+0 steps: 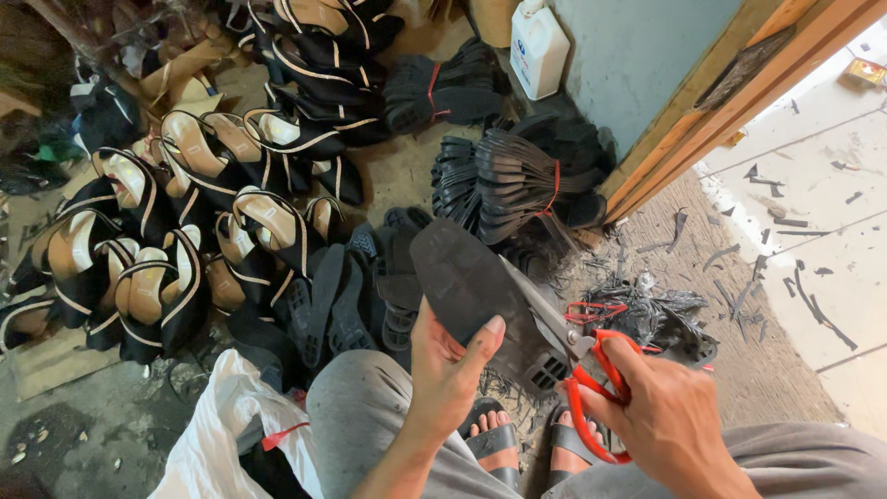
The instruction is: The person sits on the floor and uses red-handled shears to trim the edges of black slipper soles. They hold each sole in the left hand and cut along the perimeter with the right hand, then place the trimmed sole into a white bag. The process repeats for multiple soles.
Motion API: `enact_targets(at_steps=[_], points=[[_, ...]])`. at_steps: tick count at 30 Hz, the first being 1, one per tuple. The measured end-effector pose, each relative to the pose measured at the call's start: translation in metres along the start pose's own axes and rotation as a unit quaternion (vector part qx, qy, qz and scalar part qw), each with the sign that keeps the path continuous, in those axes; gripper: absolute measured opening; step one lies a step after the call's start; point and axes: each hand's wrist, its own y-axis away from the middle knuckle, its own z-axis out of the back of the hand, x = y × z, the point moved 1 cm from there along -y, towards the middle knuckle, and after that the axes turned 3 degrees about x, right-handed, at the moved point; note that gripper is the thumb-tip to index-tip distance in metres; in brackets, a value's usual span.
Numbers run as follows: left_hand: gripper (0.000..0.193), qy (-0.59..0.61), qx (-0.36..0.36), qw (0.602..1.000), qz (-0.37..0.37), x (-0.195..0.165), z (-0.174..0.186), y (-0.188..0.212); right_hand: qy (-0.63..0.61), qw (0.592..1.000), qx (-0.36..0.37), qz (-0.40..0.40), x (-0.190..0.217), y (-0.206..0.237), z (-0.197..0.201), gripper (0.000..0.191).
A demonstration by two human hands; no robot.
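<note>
Now gripping black rubber sole [467, 286] w/ left hand [443, 370], thumb across its face, fingers curled behind, above knees. Right hand [665, 416] closed thru red handles of scissors [577, 356], blades against sole's right edge. Sandals [166, 249] piled left; bundled soles [513, 180] beyond; white jug [539, 46] by wall.

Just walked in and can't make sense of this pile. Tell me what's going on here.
A person sits on the floor trimming a black shoe sole. The left hand holds the sole up, thumb across its face, while the right hand works red-handled scissors at the sole's edge. Finished black-and-tan sandals lie heaped to the left, tied bundles of black soles lie ahead, and black offcuts litter the floor on the right.
</note>
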Motion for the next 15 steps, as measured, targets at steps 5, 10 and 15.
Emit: enact_targets(at_steps=[5, 10, 15], points=[[0.044, 0.030, -0.025, 0.999, 0.019, -0.006, 0.001, -0.004, -0.033, 0.997, 0.053, -0.049, -0.009, 0.000, 0.001, 0.057], [0.044, 0.052, -0.088, 0.995, -0.009, -0.010, 0.009, -0.009, 0.006, 0.998, -0.036, 0.055, -0.014, 0.003, 0.006, 0.059], [0.043, -0.046, -0.082, 0.995, -0.027, -0.002, 0.006, -0.004, 0.043, 0.984, -0.104, 0.139, -0.011, 0.009, -0.002, 0.054]])
